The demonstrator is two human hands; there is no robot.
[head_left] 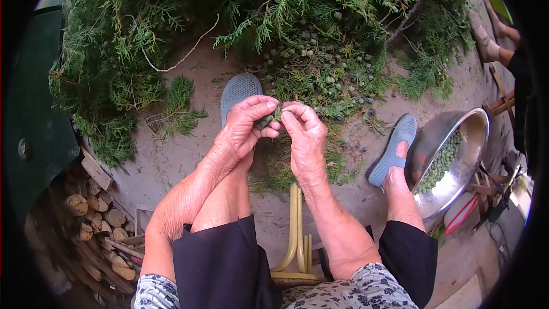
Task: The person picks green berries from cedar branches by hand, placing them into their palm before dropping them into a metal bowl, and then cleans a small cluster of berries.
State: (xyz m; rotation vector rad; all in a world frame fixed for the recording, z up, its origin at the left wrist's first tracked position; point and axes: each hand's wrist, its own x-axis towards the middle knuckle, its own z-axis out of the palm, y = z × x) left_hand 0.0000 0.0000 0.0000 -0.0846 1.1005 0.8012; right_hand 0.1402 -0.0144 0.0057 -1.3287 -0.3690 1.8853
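Note:
My left hand (246,119) is closed, thumb against fingers, around a small green cypress sprig (267,120) with what look like round cones on it. Close beside it, my right hand (306,137) pinches the sprig's other end between thumb and forefinger. Both hands meet in the air between my knees, above the floor. Beyond them lies a scatter of blue-green cypress cones (334,83) mixed with leaf bits. Part of the sprig is hidden by my fingers.
A big heap of cypress branches (320,0) fills the far side. To the right, a tilted metal basin (483,131) holds many green cones (443,163). Split firewood (100,212) is stacked at lower left. Another person's feet (486,37) show at far right.

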